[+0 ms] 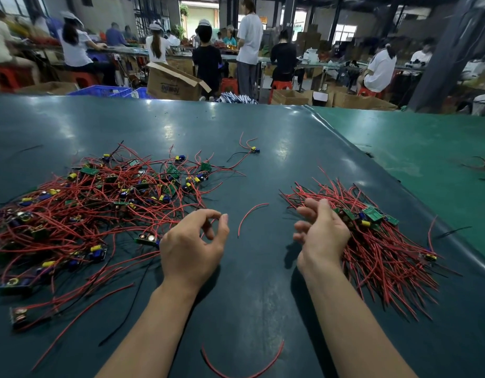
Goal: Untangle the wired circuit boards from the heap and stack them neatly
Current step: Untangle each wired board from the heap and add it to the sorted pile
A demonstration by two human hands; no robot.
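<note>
Big tangled heap (99, 203) of wired circuit boards covers the left side of the dark mat (263, 282), red leads crossing every way w/ a few black ones. The neat stack (377, 236) lies near the mat's right edge: boards bunched together, leads combed roughly parallel, fanning toward the near edge and far side. Prob. laid that way so the wires don't re-snag.

Left hand (192, 241) hovers at the heap's near-right fringe, fingers loosely curled, thumb and forefinger narrowly apart; holds nothing I can make out, though a thin lead may run close by the fingertips. It looks poised to pick the next board, likely the one (146, 239) just beside it.

Right hand (321, 230) sits at the stack's left flank, fingers relaxed and slightly spread, nothing gripped; whether it touches the wires, can't tell. Seems placed to receive or steady the stack.

Loose red wires lie between the hands (252, 216) and by the near edge (241, 366). A stray board (254, 150) sits toward the far edge. Heap is much larger than the stack, so lots left.
</note>
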